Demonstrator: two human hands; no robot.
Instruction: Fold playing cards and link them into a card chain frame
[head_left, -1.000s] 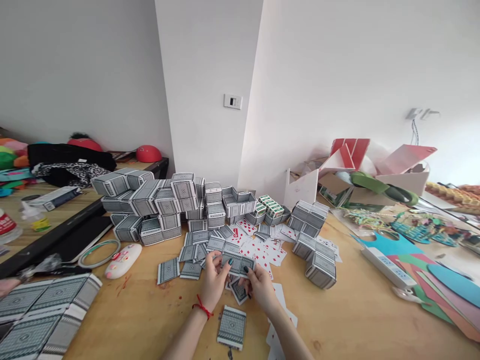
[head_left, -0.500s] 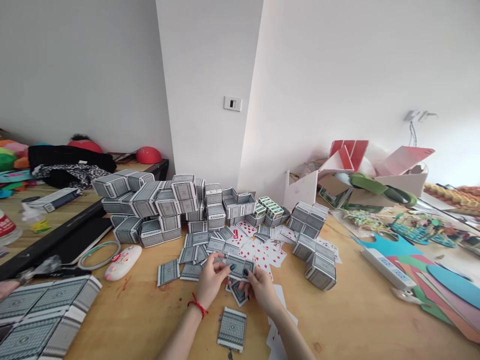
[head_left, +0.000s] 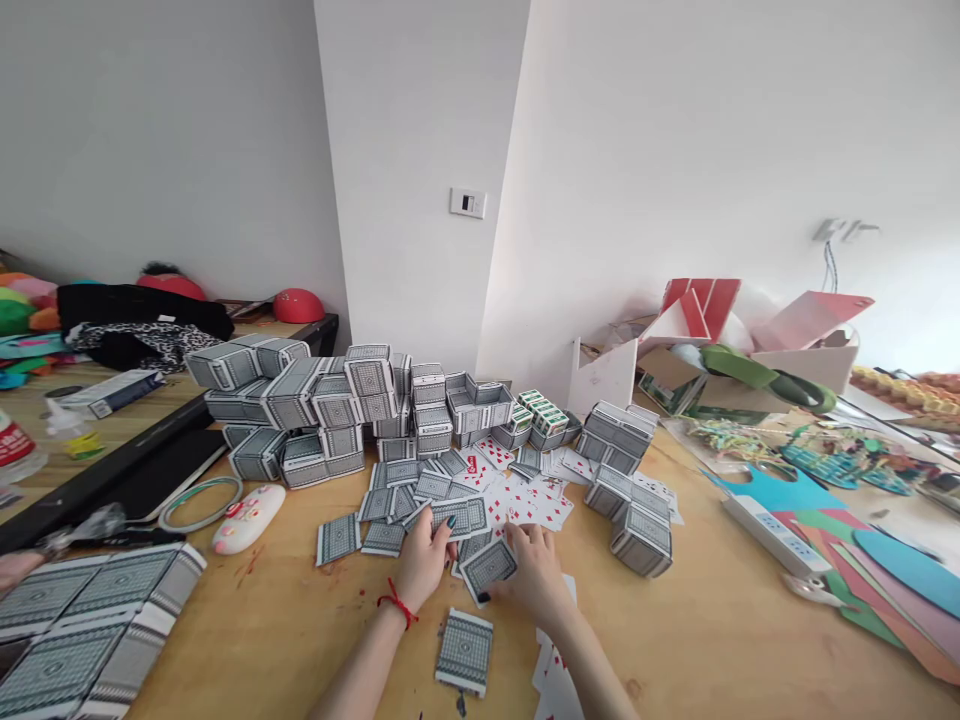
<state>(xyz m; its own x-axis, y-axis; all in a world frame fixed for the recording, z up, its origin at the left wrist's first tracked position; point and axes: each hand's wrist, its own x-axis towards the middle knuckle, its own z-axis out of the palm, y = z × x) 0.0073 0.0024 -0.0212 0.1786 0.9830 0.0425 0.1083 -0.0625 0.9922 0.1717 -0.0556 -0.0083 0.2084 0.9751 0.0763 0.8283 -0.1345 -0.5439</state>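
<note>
My left hand [head_left: 421, 562] pinches a folded card piece [head_left: 459, 516] with a grey patterned back, holding it just above the wooden table [head_left: 712, 630]. My right hand [head_left: 534, 575] grips another grey-backed card [head_left: 487, 567] by its edge, low over the table. A small stack of grey-backed cards [head_left: 465, 651] lies just in front of my wrists. Loose cards, some showing red diamonds [head_left: 525, 503], are scattered beyond my fingers. Behind them stands a heap of boxes made of folded cards [head_left: 330, 405].
A flat sheet of joined cards [head_left: 82, 620] lies at the lower left, near a tape ring [head_left: 199, 503] and a white oval object [head_left: 247, 518]. More card boxes [head_left: 634, 520] sit to the right. A white power strip [head_left: 772, 532], coloured paper [head_left: 885, 570] and open cartons [head_left: 720, 350] fill the right side.
Both hands held one folded card piece together; now they have parted. The left hand keeps that piece, and the right hand has dropped toward the table and holds a separate card.
</note>
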